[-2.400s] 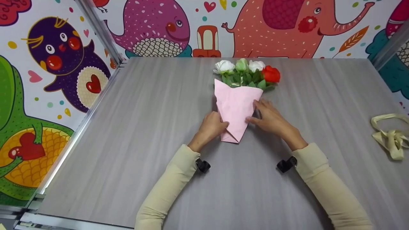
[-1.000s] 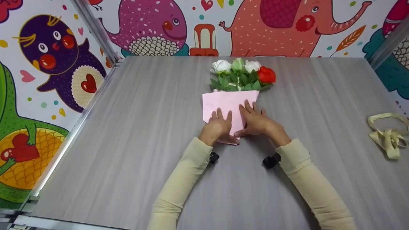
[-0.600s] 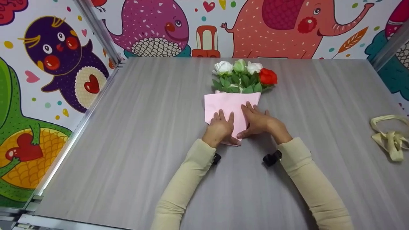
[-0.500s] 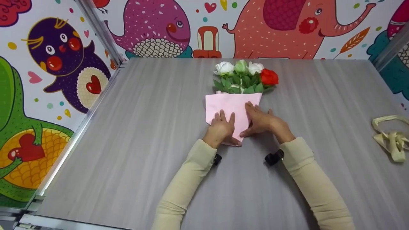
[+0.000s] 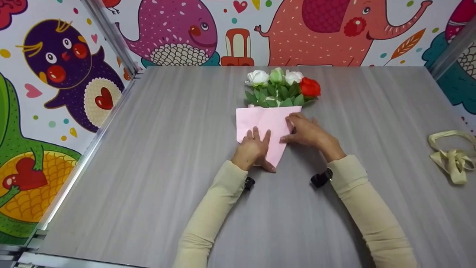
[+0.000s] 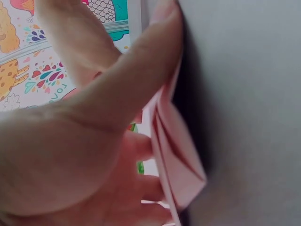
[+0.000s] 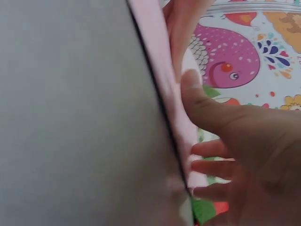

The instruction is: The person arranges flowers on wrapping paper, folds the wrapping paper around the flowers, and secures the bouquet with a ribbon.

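A bouquet wrapped in pink paper (image 5: pixel 266 117) lies on the table, its top edge running straight below the flowers. White roses (image 5: pixel 258 77), a green bud (image 5: pixel 276 75) and a red rose (image 5: pixel 310 87) show above it with green leaves. My left hand (image 5: pixel 250 150) presses on the wrap with fingers spread, its thumb across the bottom end. Folded layers of the pink paper (image 6: pixel 181 160) show beside that thumb in the left wrist view. At the wrap's right edge, my right hand (image 5: pixel 310 132) touches the paper with fingertips and thumb, fingers fairly straight in the right wrist view.
A pale yellow ribbon (image 5: pixel 455 163), loosely looped and bunched, lies at the right side of the grey table (image 5: pixel 167 167). Walls printed with cartoon animals stand behind and to the left. A metal rail (image 5: pixel 70 178) borders the left table edge.
The wrap's left side has been folded over its front. My left hand went from gripping that edge to pressing flat. Lately my right hand has slid up along the right edge.
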Demonstrator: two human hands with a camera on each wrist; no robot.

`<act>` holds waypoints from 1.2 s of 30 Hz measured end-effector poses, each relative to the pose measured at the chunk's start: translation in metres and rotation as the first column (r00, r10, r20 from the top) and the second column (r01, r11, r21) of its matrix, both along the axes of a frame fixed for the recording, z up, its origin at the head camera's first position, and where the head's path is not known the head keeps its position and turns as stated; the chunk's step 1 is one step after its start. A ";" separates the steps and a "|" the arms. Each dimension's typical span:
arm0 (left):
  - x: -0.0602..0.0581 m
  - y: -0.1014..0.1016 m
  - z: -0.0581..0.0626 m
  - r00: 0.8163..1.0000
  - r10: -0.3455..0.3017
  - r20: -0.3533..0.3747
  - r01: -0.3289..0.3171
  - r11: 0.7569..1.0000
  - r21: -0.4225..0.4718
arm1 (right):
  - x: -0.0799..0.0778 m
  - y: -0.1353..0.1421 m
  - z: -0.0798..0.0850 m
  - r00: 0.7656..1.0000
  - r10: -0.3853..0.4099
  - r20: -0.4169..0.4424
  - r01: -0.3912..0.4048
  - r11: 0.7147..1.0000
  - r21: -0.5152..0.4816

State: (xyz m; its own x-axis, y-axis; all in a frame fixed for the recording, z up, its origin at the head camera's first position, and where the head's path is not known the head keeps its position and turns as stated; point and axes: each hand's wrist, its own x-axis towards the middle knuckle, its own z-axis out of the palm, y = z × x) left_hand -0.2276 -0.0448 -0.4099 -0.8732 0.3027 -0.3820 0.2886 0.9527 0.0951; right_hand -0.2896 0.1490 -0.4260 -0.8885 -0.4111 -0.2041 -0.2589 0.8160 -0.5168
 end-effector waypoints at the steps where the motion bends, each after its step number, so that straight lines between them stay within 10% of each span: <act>1: 0.000 -0.001 0.000 1.000 -0.004 -0.003 0.004 1.000 -0.004 | -0.002 0.000 -0.001 1.000 -0.004 -0.018 0.004 1.000 -0.006; 12: -0.030 -0.022 0.011 0.958 -0.126 0.258 0.104 0.990 0.099 | -0.009 -0.004 -0.002 1.000 -0.003 0.018 0.001 0.997 0.077; 36: -0.019 -0.002 0.005 0.990 -0.063 0.129 0.061 0.998 0.022 | -0.020 0.002 0.001 0.985 0.018 0.171 -0.045 0.988 0.150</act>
State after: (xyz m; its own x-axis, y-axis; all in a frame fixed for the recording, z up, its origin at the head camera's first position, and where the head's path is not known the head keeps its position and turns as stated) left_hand -0.2465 -0.0471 -0.4049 -0.7959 0.3622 -0.4851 0.3309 0.9313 0.1525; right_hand -0.3091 0.1511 -0.4245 -0.8230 -0.3907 -0.4124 -0.2055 0.8816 -0.4250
